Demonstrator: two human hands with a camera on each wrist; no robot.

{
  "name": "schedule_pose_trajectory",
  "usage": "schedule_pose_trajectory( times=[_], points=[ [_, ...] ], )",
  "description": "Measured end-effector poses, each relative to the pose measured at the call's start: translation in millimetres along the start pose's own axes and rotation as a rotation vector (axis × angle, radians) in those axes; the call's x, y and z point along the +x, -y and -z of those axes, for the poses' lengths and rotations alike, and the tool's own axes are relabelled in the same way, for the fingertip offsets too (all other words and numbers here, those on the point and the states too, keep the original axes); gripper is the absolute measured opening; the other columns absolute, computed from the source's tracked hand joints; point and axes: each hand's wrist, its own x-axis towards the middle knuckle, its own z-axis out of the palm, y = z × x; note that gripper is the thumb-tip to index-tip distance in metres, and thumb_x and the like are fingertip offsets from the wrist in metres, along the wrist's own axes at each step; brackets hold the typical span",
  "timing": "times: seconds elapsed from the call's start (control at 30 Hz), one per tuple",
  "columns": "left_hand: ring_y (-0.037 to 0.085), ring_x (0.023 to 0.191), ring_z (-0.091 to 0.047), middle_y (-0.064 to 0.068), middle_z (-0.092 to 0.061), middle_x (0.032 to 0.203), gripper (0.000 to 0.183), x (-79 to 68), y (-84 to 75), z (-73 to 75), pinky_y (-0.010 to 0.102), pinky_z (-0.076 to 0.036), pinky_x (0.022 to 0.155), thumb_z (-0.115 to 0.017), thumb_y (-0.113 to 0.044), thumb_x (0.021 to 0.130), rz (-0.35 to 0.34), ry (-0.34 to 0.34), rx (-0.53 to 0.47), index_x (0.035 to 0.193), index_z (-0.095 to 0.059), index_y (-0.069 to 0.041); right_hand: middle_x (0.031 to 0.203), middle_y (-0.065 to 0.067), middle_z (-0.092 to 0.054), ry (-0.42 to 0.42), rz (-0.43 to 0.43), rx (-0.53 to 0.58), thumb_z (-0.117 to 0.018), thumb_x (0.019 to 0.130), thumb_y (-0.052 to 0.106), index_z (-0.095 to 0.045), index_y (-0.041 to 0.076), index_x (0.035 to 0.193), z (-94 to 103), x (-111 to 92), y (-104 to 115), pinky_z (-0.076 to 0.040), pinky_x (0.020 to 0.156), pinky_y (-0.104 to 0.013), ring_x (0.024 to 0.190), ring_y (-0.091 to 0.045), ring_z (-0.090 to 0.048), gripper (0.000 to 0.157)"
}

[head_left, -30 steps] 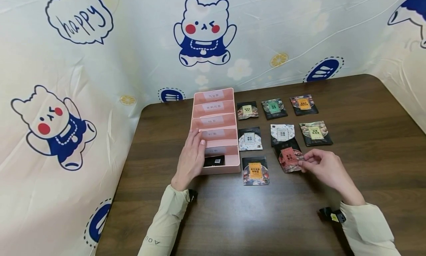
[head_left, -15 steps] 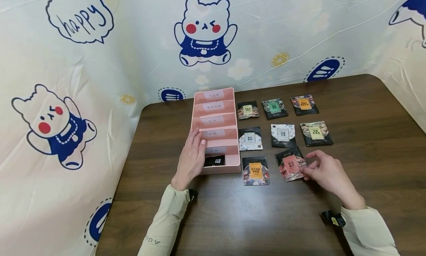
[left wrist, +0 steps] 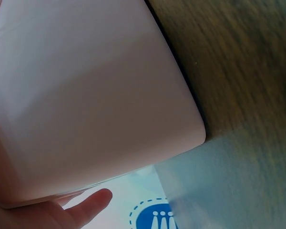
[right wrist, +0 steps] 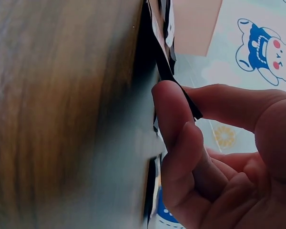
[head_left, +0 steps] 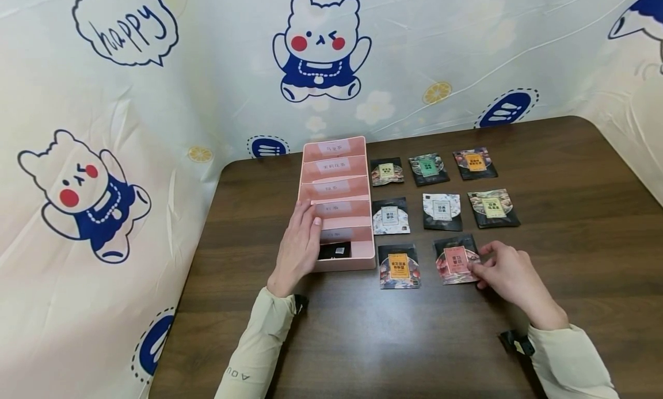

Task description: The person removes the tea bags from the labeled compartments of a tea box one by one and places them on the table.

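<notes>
In the head view my right hand (head_left: 510, 278) pinches the right edge of a tea sachet (head_left: 456, 259) with a red label, low over the table. The right wrist view shows the thumb and a finger (right wrist: 174, 107) meeting at its dark edge (right wrist: 168, 71). My left hand (head_left: 297, 246) rests along the left rim of a pink divided box (head_left: 344, 265), its thumb over the rim. Seen from the left wrist, the box wall (left wrist: 100, 100) fills most of the view, and one straight finger (left wrist: 93, 205) shows beyond it. A black packet (head_left: 334, 250) lies in the front compartment.
Several other tea sachets lie in rows right of the box, among them an orange-labelled one (head_left: 399, 269), a white one (head_left: 442, 211) and a green-labelled one (head_left: 427, 168). A patterned cloth (head_left: 217, 82) hangs behind the brown table (head_left: 393, 353).
My right hand has drawn the red-labelled sachet toward the near right, off the white sachet it overlapped, and turned it straighter. The left hand stays at the box.
</notes>
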Motion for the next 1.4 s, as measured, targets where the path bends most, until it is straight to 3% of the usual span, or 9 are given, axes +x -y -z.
schedule_pose_trajectory(
  times=[0.33,0.53,0.77,0.97,1.17,1.4],
  points=[
    [0.03,0.146,-0.027,0.015,-0.04,0.15,0.047,-0.6,0.1,0.0,0.044,-0.026,0.118,-0.033,-0.03,0.104,0.011,0.005,0.002,0.138,-0.049,-0.002,0.064,0.001,-0.067,0.032,-0.031,-0.03,-0.065,0.09,0.024,-0.059,-0.008,0.106,-0.8,2.0,-1.2,-0.041,0.055,-0.029,0.059,-0.012,-0.062,0.037],
    [0.028,0.147,-0.026,0.014,-0.039,0.152,0.048,-0.3,-0.1,0.6,0.044,-0.025,0.118,-0.032,-0.031,0.104,0.021,0.018,0.001,0.139,-0.049,-0.003,0.065,-0.002,-0.064,0.06,-0.079,-0.106,-0.061,0.093,0.032,-0.066,-0.002,0.094,6.2,1.5,-3.9,-0.04,0.053,-0.03,0.058,-0.015,-0.056,0.035],
    [0.029,0.147,-0.026,0.014,-0.039,0.152,0.048,-0.3,-0.7,1.0,0.045,-0.026,0.118,-0.033,-0.032,0.104,0.018,0.013,0.004,0.138,-0.049,-0.003,0.064,-0.003,-0.062,0.034,-0.077,-0.13,-0.06,0.094,0.032,-0.066,-0.002,0.091,8.7,2.1,-2.7,-0.038,0.052,-0.029,0.057,-0.016,-0.054,0.034],
    [0.029,0.147,-0.026,0.014,-0.038,0.152,0.048,-1.0,-1.1,1.8,0.045,-0.026,0.118,-0.032,-0.033,0.104,0.021,0.016,0.004,0.138,-0.049,-0.003,0.065,-0.003,-0.058,-0.064,0.008,-0.176,-0.061,0.092,0.031,-0.066,0.001,0.088,6.3,4.2,7.8,-0.035,0.05,-0.029,0.058,-0.017,-0.049,0.031],
    [0.03,0.147,-0.026,0.015,-0.039,0.152,0.049,-0.5,-0.6,1.7,0.046,-0.027,0.118,-0.032,-0.032,0.104,0.013,0.011,0.002,0.138,-0.05,-0.003,0.064,-0.002,-0.058,-0.133,0.084,-0.161,-0.061,0.092,0.031,-0.066,0.005,0.09,1.5,7.4,33.0,-0.035,0.047,-0.029,0.056,-0.017,-0.048,0.026],
    [0.031,0.146,-0.028,0.017,-0.04,0.151,0.048,1.0,-0.5,0.2,0.046,-0.027,0.117,-0.034,-0.031,0.104,0.011,0.008,0.011,0.137,-0.05,-0.001,0.063,0.003,-0.06,-0.209,0.297,-0.134,-0.065,0.092,0.026,-0.068,0.01,0.087,-14.6,15.6,73.7,-0.037,0.048,-0.028,0.051,-0.012,-0.047,0.017]
  ],
)
